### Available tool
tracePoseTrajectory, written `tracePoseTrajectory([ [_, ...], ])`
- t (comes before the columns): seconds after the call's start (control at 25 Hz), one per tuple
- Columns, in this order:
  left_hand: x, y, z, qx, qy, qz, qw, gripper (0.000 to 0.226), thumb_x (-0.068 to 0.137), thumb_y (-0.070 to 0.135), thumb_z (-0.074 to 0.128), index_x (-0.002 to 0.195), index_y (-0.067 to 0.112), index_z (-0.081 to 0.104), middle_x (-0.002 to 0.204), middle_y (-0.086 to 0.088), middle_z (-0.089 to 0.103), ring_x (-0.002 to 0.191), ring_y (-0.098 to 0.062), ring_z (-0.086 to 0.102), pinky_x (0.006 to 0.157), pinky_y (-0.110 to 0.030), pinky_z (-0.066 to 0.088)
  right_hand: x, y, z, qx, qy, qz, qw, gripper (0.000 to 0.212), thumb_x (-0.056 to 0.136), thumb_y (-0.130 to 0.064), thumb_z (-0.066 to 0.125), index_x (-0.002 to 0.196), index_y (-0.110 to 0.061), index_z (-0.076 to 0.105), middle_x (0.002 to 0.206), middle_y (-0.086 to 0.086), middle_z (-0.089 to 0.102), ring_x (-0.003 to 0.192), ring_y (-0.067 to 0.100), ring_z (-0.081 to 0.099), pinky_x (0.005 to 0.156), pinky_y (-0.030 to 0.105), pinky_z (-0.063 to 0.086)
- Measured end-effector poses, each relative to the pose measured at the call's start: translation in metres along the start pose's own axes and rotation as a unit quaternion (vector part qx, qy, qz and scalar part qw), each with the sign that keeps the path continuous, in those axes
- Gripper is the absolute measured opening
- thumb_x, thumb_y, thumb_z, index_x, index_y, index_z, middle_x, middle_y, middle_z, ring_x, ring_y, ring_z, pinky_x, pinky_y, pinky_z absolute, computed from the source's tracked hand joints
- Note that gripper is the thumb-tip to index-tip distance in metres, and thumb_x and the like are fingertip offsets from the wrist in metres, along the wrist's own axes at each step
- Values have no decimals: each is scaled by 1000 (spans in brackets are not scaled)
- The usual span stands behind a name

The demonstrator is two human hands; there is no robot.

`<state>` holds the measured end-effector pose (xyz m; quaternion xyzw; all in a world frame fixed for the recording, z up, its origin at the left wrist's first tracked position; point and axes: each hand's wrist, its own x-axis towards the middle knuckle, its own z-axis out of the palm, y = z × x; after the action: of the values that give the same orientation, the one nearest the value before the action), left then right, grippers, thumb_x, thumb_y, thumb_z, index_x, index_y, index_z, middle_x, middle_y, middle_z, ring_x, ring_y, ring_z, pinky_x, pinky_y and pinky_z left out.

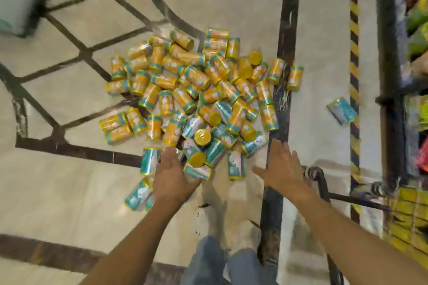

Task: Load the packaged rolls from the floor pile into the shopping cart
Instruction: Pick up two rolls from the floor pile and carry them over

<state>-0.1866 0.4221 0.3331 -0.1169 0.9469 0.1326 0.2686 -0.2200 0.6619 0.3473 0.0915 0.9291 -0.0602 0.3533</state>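
Observation:
A big pile of packaged rolls (196, 90), yellow and teal cylinders, lies on the tiled floor ahead of me. My left hand (172, 174) stretches out flat over the near edge of the pile, fingers straight, above a teal roll (150, 161); I cannot tell if it touches one. My right hand (281, 165) is spread wide beside the pile's near right corner and holds nothing. The shopping cart (324, 183) shows only as a dark metal frame at the lower right, with yellow packs inside it.
One teal roll (342, 110) lies apart on the floor to the right, near a yellow-black striped line (354, 53). Store shelving (414, 30) with coloured goods runs along the right edge. My shoes (228, 227) stand just short of the pile.

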Motion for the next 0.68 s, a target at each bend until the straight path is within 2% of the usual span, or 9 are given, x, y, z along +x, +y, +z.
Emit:
tracePoseTrajectory([
  [0.2,80,-48,98,-28,-18,-26,999,112,78,53,68,149,-1,1,158,-19,5,146,-29,9,117,-37,15,83,-23,104,28,-21,25,999,93,85,-56,58,148,-1,16,152,15,27,141,28,24,115,40,20],
  [0.28,115,-62,137,-43,-26,-53,997,113,75,55,69,150,-1,6,157,-19,12,144,-31,16,115,-41,23,114,-24,143,50,-36,27,998,88,85,-53,61,144,-1,23,146,16,34,137,30,30,111,41,25],
  [0.4,180,-69,188,-80,-22,-77,994,109,74,57,70,148,-1,13,154,-19,21,140,-35,26,109,-46,31,174,-26,201,83,-67,51,993,90,83,-55,63,144,-2,24,146,14,35,136,30,31,108,40,30],
  [0.52,241,-67,226,-126,-11,-102,987,107,73,61,68,146,0,19,151,-18,29,138,-34,31,106,-47,35,231,-24,253,116,-56,71,989,92,77,-57,67,143,-5,31,140,13,45,129,31,42,99,40,40],
  [0.64,274,-63,257,-160,-38,-127,978,111,76,59,68,148,-3,11,153,-18,25,138,-34,31,106,-45,37,263,-29,289,139,-39,107,984,93,75,-55,71,137,2,32,134,17,48,121,35,50,90,41,45],
  [0.68,276,-61,266,-156,-39,-143,977,106,77,57,68,148,-3,14,152,-18,27,135,-34,34,103,-43,39,267,-32,297,141,-23,122,982,91,75,-52,73,136,1,30,132,17,47,118,36,52,88,41,46],
])
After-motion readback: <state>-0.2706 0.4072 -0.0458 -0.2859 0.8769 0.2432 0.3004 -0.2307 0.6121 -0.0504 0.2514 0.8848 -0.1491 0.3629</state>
